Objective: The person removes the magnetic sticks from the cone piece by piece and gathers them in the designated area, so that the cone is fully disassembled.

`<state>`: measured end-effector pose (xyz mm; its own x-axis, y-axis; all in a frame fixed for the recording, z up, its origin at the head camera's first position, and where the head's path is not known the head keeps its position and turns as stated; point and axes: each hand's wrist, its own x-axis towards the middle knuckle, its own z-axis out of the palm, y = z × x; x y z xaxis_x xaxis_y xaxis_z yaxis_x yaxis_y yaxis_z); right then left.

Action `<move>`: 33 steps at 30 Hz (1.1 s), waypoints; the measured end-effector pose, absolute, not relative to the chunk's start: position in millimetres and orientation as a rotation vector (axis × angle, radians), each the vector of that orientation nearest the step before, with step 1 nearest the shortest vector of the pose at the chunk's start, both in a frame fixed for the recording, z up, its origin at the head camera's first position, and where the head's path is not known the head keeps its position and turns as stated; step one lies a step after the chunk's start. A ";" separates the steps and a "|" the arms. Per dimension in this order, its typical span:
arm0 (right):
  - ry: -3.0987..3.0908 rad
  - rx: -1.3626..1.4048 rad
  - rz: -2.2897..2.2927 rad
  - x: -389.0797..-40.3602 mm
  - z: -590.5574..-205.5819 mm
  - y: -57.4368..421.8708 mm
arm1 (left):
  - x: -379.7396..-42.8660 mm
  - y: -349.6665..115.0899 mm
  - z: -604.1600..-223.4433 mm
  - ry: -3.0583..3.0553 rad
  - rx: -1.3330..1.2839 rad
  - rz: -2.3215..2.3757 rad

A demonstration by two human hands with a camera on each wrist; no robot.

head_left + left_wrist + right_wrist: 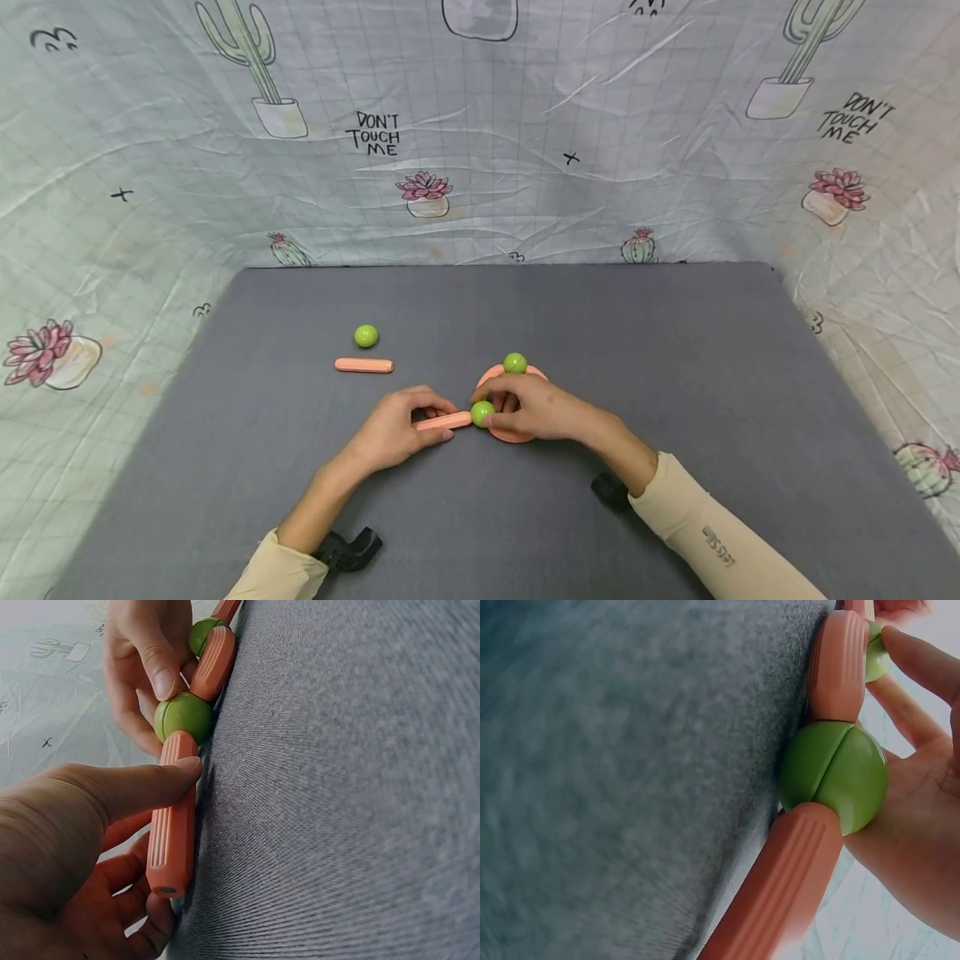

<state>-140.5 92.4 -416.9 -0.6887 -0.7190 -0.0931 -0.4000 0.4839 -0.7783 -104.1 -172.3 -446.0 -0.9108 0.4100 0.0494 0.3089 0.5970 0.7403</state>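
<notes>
My left hand [386,429] pinches an orange grooved stick [172,817] between thumb and fingers. The stick's far end meets a green ball [482,414], which my right hand [546,407] grips between thumb and fingertips. Curved orange pieces [517,437] run from that ball, partly hidden under my right hand. Another green ball [515,363] sits at their far side. In the right wrist view, a large green ball [832,776] joins two orange curved pieces, and its seam shows.
A loose green ball [366,336] and a loose orange stick [363,365] lie on the grey tabletop [225,467], left of and beyond my hands. A printed cloth [495,183] hangs behind the table and along its sides.
</notes>
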 end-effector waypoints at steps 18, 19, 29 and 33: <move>2.316 -0.952 -1.010 -141.5 -416.9 91.1 | -103.4 -173.6 -443.8 2.673 0.582 1.196; 2.310 -0.951 -1.012 -141.4 -417.4 91.2 | -103.3 -174.0 -444.0 2.664 0.580 1.203; 2.310 -0.947 -1.004 -141.3 -417.9 91.1 | -104.0 -176.2 -445.4 2.619 0.563 1.241; 2.313 -0.944 -0.995 -142.4 -416.4 92.3 | -105.7 -175.6 -445.2 2.621 0.589 1.238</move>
<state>-142.4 92.3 -416.4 -0.6651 -0.7354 -0.1293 -0.4118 0.5058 -0.7580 -105.7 -175.6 -445.2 -0.9046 0.4262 0.0035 0.2735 0.5741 0.7717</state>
